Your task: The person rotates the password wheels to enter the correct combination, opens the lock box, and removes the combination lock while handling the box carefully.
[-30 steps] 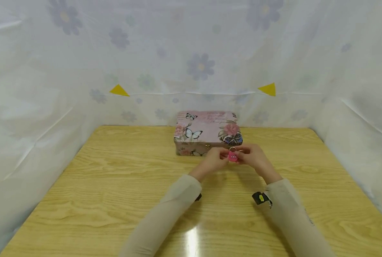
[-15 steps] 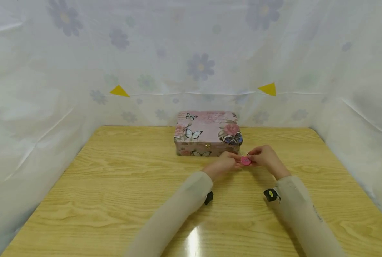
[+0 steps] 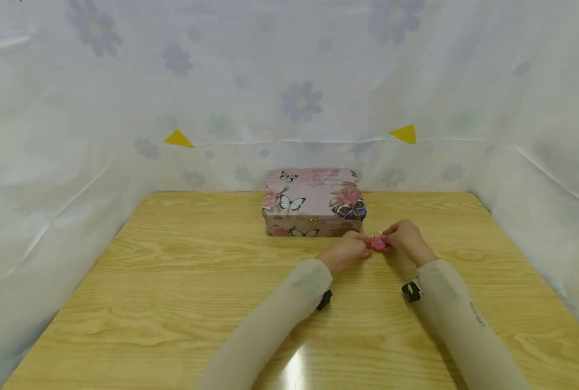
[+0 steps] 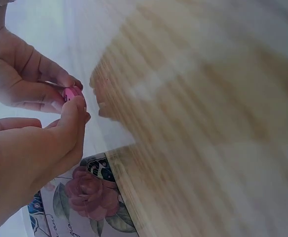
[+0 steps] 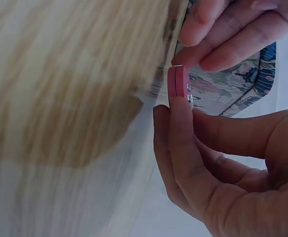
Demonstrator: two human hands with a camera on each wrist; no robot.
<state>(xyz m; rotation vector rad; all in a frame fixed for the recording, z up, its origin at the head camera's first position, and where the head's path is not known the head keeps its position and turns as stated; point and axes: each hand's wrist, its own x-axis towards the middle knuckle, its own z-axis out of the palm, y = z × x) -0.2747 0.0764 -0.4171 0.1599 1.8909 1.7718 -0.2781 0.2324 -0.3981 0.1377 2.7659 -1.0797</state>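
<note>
A small pink combination padlock (image 3: 379, 243) with a silver shackle is held just above the table, off the front right corner of a tin box. My right hand (image 3: 407, 239) pinches the padlock between thumb and fingers; in the right wrist view, small dials show on the padlock's side (image 5: 179, 84). From the other side my left hand (image 3: 349, 250) reaches in, its fingertips close against the padlock, thumb apart from the fingers in the right wrist view. The pink tin box (image 3: 313, 197), printed with butterflies and roses, stands with its lid down and a gold clasp (image 3: 313, 221) on its front.
The wood-grain table (image 3: 172, 303) spreads around both arms. White flowered cloth (image 3: 250, 97) hangs behind the box and along both sides. Yellow triangles (image 3: 403, 134) are fixed to the back cloth. A dark wrist camera (image 3: 411, 291) sits under the right sleeve.
Both hands have shifted right with the padlock, away from the box's front. The left fingers have come toward the padlock's left side. The box has stayed put.
</note>
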